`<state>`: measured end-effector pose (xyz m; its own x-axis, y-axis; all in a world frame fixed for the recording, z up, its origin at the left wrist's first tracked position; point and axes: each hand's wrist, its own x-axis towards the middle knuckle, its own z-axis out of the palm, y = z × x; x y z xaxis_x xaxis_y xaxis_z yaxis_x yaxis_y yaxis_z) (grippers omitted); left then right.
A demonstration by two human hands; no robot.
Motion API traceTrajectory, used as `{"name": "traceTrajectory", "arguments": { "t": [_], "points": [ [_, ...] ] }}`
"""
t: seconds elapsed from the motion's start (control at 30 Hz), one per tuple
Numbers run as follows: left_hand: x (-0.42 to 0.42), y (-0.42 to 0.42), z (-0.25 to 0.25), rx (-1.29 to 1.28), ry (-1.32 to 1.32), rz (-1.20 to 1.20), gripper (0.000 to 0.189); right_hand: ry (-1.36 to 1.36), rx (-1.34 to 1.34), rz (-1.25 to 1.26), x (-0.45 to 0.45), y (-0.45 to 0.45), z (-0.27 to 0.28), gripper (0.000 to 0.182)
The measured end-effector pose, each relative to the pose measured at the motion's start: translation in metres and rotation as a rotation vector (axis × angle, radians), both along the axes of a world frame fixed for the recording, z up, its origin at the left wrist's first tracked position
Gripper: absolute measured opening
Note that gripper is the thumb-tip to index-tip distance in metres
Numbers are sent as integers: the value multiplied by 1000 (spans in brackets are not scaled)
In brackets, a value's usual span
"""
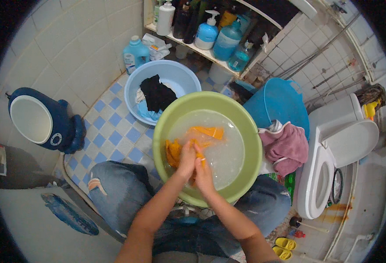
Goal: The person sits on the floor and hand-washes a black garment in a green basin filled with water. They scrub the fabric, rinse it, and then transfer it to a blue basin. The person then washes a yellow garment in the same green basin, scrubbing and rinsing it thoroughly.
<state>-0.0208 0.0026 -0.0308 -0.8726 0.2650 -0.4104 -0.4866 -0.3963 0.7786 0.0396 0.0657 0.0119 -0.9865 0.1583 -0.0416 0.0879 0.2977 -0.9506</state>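
A green plastic basin (pixel 253 157) stands between my knees, holding cloudy, sudsy water. In it lies an orange garment (pixel 173 153), partly under the water and partly bunched up at the left. My left hand (pixel 188 157) and my right hand (pixel 202 172) meet near the middle of the basin, palms facing each other. Bunched orange cloth is pressed between them, and a bit with a white edge shows by the right fingers. The submerged part of the garment is blurred by the suds.
A light-blue basin (pixel 183 75) with a black cloth (pixel 156 93) stands behind. Right are a blue bucket (pixel 285 98), a pink towel (pixel 286 148) and a white toilet (pixel 311 184). A blue child's urinal (pixel 31 118) is on the left wall; a bottle shelf (pixel 193 46) is at the back.
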Motion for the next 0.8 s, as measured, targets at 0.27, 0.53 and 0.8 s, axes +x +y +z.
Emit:
{"name": "traceTrajectory", "arguments": {
  "t": [0.27, 0.53, 0.8],
  "points": [
    [8, 5, 48, -488, 227, -287, 26, -122, -142, -85, -13, 25, -4, 44],
    [31, 12, 30, -408, 476, -321, 36, -148, -567, -146, -29, 52, -5, 50],
    [17, 0, 28, -174, 140, -202, 24, 6, -204, -56, -9, 21, -10, 46]
  ]
}}
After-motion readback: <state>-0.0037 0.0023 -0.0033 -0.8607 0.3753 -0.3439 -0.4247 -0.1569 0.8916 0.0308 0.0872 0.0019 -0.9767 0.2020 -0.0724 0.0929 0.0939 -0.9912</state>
